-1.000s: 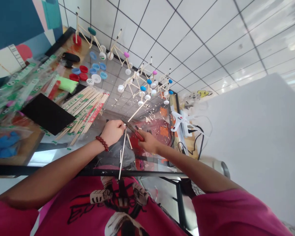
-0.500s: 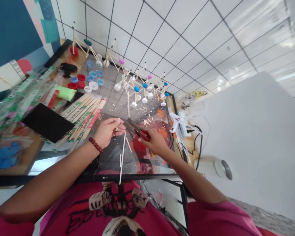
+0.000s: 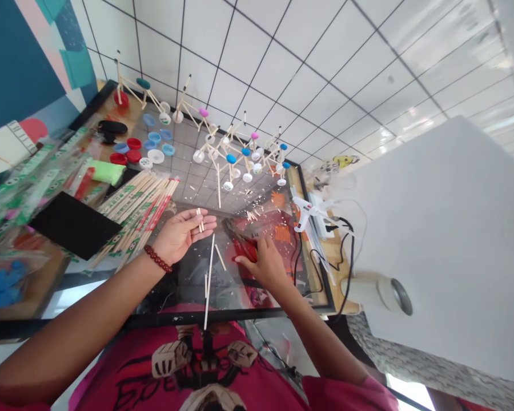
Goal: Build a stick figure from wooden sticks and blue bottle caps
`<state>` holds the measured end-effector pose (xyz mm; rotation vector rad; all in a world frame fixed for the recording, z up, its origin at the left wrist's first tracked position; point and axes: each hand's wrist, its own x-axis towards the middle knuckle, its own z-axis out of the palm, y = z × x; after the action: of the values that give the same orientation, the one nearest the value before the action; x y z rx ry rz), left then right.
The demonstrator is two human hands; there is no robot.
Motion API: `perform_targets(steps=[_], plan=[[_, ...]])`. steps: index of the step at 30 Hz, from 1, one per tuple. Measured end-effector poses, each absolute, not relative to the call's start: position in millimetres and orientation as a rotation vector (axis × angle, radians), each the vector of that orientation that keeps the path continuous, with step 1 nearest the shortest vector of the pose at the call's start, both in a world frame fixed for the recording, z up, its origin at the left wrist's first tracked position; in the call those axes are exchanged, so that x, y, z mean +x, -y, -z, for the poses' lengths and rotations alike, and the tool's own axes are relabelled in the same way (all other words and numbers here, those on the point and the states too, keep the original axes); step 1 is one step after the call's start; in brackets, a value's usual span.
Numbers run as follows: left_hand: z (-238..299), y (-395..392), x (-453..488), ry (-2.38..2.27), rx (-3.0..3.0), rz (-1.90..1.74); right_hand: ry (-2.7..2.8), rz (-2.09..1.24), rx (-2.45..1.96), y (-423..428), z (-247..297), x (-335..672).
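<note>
Along the bottom edge runs the front of a pink printed T-shirt (image 3: pixel 205 365). Just beyond it, the left hand (image 3: pixel 177 235), with a red bead bracelet (image 3: pixel 156 259) at the wrist, lies palm up and loosely open, cradling a few short wooden stick pieces (image 3: pixel 199 220) on its fingers. The right hand (image 3: pixel 263 262) bends over a pair of red-handled cutters (image 3: pixel 245 249), its fingers resting on them against the glass tabletop (image 3: pixel 223 315); the fingers hide much of the tool, so I cannot tell whether they grip it firmly. Between the hands, a long thin stick (image 3: pixel 208 274) and a shorter offcut (image 3: pixel 220 257) lie on the glass, with wood shavings (image 3: pixel 252 216) scattered beyond the cutters.

To the left lies a bundle of long chopsticks (image 3: pixel 139 214) beside a black pad (image 3: pixel 73 224), with chopsticks in printed wrappers (image 3: pixel 34 177) and green modelling clay (image 3: pixel 106 171) farther out. A white glue gun (image 3: pixel 306 212) sits at the right.

At the far side, several stick-and-bottle-cap bicycle models (image 3: pixel 240 154) stand near loose bottle caps (image 3: pixel 154 137). These models appear finished, while the chopsticks and caps seem to be material left unused, and the pieces in hand look freshly cut.
</note>
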<state>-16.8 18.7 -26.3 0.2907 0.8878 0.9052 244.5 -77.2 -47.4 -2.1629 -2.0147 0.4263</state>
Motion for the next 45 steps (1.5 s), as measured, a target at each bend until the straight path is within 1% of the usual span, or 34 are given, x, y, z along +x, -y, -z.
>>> perform_targets(steps=[3,7,10,12,16,19,23,26,30,34,41,45], plan=[[28,-19,-17,-0.882,0.296,-0.91,2.083,-0.344,-2.137,81,48,245],[32,-17,-16,-0.856,0.318,-0.922,2.167,-0.206,-2.113,66,29,244],[35,-16,-17,-0.813,0.378,-0.976,2.155,-0.212,-2.084,27,11,227],[34,-17,-18,-0.797,0.407,-1.013,2.163,-0.197,-2.141,-6,4,207],[25,-22,-22,-0.833,0.399,-1.049,2.155,-0.178,-2.303,-64,5,171],[20,-24,-23,-0.881,0.39,-1.074,2.134,-0.263,-2.326,-80,9,160],[19,-24,-22,-0.929,0.371,-1.058,2.092,-0.387,-2.287,-55,7,159],[18,-24,-21,-0.988,0.333,-1.054,2.008,-0.567,-2.115,-17,5,158],[12,-24,-20,-1.048,0.291,-1.023,2.147,-0.468,-2.098,21,7,158],[12,-19,-20,-1.079,0.364,-0.937,2.262,-0.433,-2.083,34,10,163],[24,-5,-15,-1.046,0.618,-0.745,2.099,-0.448,-1.493,36,35,175],[23,0,-10,-1.048,0.702,-0.666,2.18,-0.415,-1.448,39,39,176]])
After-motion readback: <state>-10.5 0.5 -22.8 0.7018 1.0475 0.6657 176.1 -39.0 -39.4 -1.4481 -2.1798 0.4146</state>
